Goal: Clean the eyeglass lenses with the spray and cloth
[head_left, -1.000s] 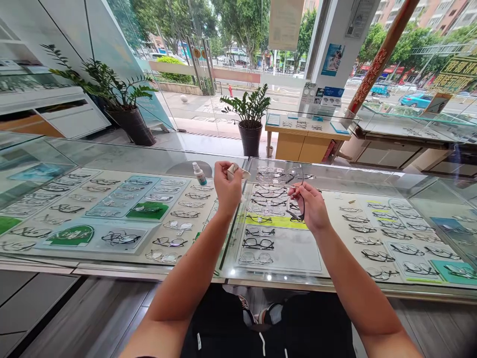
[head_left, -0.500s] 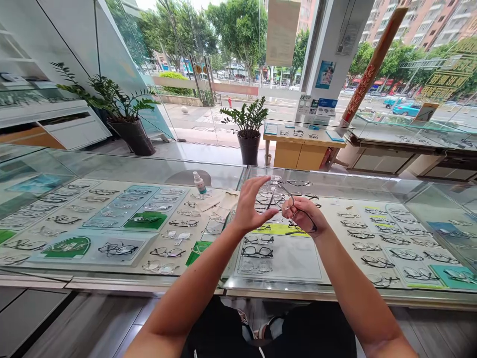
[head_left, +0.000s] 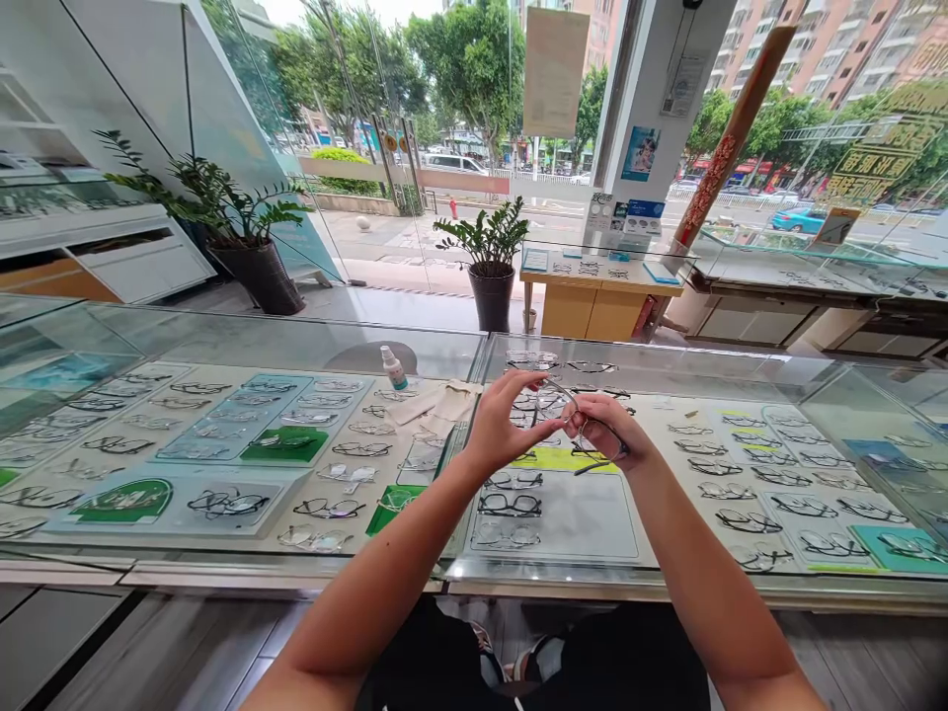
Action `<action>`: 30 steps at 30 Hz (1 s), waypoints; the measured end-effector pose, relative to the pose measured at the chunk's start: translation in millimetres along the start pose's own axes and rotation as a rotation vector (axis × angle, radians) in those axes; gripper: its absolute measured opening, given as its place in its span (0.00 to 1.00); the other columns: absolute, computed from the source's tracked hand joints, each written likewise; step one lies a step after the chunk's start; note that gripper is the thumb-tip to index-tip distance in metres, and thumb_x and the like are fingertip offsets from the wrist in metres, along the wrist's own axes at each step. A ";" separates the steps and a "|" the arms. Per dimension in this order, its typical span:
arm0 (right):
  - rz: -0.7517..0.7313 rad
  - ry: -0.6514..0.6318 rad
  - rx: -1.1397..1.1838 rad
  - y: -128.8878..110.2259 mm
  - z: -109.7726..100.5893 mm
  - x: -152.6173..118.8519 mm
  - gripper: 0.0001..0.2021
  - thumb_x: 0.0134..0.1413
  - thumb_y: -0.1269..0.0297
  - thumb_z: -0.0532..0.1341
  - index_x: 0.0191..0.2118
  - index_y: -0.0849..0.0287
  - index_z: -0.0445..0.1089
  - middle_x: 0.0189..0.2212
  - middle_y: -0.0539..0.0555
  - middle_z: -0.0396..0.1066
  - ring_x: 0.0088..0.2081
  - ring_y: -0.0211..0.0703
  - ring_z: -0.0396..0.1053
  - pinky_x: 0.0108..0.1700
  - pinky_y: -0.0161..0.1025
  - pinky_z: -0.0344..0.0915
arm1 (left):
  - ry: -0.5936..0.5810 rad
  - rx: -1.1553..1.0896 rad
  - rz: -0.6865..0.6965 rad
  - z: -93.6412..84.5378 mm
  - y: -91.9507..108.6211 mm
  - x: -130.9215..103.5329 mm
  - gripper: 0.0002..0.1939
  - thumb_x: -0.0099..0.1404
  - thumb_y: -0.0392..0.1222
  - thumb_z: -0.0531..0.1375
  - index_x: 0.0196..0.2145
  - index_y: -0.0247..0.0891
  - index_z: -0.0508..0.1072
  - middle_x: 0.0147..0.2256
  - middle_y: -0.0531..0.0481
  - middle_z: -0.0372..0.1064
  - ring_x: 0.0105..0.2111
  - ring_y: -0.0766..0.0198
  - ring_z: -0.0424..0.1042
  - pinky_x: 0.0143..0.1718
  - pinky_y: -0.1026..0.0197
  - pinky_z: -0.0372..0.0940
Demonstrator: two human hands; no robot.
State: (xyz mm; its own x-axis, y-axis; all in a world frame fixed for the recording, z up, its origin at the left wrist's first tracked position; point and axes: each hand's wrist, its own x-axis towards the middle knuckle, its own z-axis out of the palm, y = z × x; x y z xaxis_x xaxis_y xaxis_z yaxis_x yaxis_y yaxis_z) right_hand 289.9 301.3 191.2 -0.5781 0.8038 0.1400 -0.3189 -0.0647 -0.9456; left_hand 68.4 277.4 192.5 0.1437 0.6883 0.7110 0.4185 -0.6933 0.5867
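Note:
A thin-framed pair of glasses [head_left: 582, 420] is held above the glass counter, near the middle of the view. My right hand [head_left: 603, 425] is closed on its right part, with a dark temple tip sticking out below the fingers. From the left, my left hand [head_left: 508, 420] has its thumb and fingertips at the frame's left side, around the rim. Rows of other glasses [head_left: 511, 505] lie beneath the hands, over a yellow-green strip [head_left: 552, 458].
A spray bottle [head_left: 394, 368] and pale cloths [head_left: 450, 401] are on the left counter. Trays of glasses [head_left: 339, 449] fill both showcases. Beyond them are potted plants [head_left: 491, 296] and a small wooden display table [head_left: 585, 311].
My left hand has moved in from beside the glasses, its thumb and fingers closing on the frame. The glasses have turned in my right hand. The view has shifted slightly.

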 end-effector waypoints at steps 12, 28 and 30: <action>-0.265 0.537 0.043 10.6 -25.3 16.4 0.22 0.48 0.53 0.78 0.42 0.52 0.69 0.24 0.42 0.64 0.26 0.35 0.58 0.30 0.35 0.59 | 0.153 0.026 -0.028 0.4 -11.9 -1.9 0.30 0.64 0.58 0.73 0.59 0.43 0.77 0.49 0.42 0.79 0.47 0.53 0.78 0.51 0.51 0.72; -0.772 0.649 -0.879 -23.8 10.7 11.4 0.29 0.59 0.53 0.70 0.63 0.51 0.66 0.54 0.60 0.71 0.55 0.57 0.70 0.57 0.56 0.67 | 0.536 0.160 -0.001 -22.5 6.3 37.7 0.31 0.61 0.56 0.76 0.56 0.41 0.77 0.48 0.42 0.78 0.49 0.52 0.77 0.51 0.51 0.71; -0.777 0.580 -0.919 -55.7 26.0 12.6 0.34 0.59 0.51 0.72 0.66 0.50 0.62 0.60 0.61 0.69 0.58 0.59 0.69 0.60 0.58 0.66 | 0.559 0.181 0.070 -32.4 30.0 58.2 0.30 0.62 0.53 0.76 0.57 0.42 0.76 0.48 0.43 0.78 0.49 0.52 0.77 0.49 0.51 0.71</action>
State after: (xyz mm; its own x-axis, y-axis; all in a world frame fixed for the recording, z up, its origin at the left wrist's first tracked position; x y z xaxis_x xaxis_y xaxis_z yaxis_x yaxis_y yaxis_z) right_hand 280.9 299.7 253.3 -0.0045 0.5981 0.8014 0.3332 0.7565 -0.5628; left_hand 60.2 289.7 264.1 -0.2973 0.3917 0.8707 0.5781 -0.6519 0.4907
